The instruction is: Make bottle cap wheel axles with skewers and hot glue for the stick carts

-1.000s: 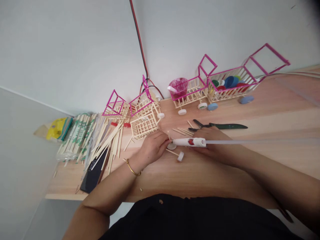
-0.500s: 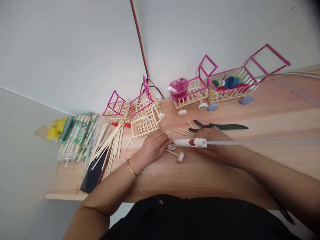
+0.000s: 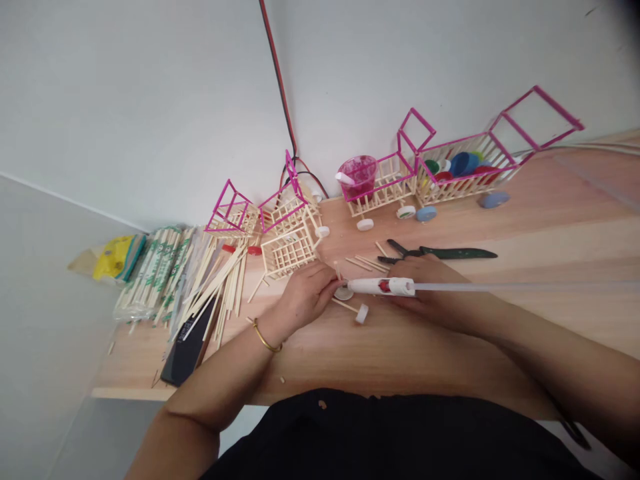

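My right hand (image 3: 423, 287) is wrapped round a white hot glue gun (image 3: 373, 287), with a long clear glue stick (image 3: 500, 286) running out of its back. The gun's nozzle points left and meets a round white bottle cap (image 3: 344, 293) on the table. A short wooden stick (image 3: 337, 270) stands upright at this cap, and my left hand (image 3: 313, 290) pinches it with the fingertips. Just below, another thin stick (image 3: 345, 305) lies with a white cap (image 3: 362, 313) on its end. A small stick basket (image 3: 290, 252) sits beyond my left hand.
Small stick carts with magenta rims (image 3: 380, 183) line the wall, one holding coloured caps (image 3: 463, 164). Pliers (image 3: 400, 252) and a green-bladed knife (image 3: 460, 253) lie beyond my right hand. Loose sticks (image 3: 230, 287), a dark phone-like slab (image 3: 187, 350) and packaged chopsticks (image 3: 155, 273) are at left.
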Demonstrator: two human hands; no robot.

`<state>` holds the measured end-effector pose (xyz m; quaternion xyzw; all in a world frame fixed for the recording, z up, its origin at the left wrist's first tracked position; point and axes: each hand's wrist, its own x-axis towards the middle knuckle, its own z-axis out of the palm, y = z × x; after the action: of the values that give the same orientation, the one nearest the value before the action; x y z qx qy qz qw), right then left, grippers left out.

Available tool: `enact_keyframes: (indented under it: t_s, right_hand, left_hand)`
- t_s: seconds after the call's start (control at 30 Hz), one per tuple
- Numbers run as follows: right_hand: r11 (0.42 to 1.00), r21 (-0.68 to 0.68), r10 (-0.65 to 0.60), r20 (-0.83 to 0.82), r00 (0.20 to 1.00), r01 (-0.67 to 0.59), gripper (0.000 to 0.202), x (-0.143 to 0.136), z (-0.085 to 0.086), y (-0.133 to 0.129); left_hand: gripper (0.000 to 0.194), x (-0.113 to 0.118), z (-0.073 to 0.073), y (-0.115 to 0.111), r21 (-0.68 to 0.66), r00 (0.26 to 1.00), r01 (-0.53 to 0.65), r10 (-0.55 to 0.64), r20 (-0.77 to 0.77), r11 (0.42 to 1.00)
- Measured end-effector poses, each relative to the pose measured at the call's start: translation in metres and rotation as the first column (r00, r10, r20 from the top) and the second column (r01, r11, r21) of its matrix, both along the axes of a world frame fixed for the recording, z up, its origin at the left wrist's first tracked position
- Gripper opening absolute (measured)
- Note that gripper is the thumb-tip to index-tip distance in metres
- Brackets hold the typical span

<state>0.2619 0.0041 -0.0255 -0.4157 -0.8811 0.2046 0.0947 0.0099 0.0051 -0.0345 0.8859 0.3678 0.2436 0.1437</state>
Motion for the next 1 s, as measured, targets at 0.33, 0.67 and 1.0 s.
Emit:
enact_keyframes:
  t_s: [0.33, 0.67, 1.0]
  right_hand:
    - [1.000, -0.007, 0.003, 0.010, 1.000, -0.003, 0.020, -0.001, 0.000, 0.000]
    - [1.000, -0.024, 0.003, 0.014, 1.000, -0.003, 0.018, 0.000, 0.005, -0.001]
    - [1.000, 0.023, -0.004, 0.004, 1.000, 0.004, 0.018, 0.000, 0.002, -0.002]
  left_hand:
    - [0.021, 0.001, 0.001, 0.000, -0.016, 0.999, 0.032, -0.032, 0.004, 0.999]
    - [0.021, 0.001, 0.001, 0.000, -0.026, 1.000, 0.023, -0.023, 0.003, 0.999]
    - [0.021, 0.001, 0.001, 0.000, -0.021, 1.000, 0.019, -0.020, -0.016, 1.000]
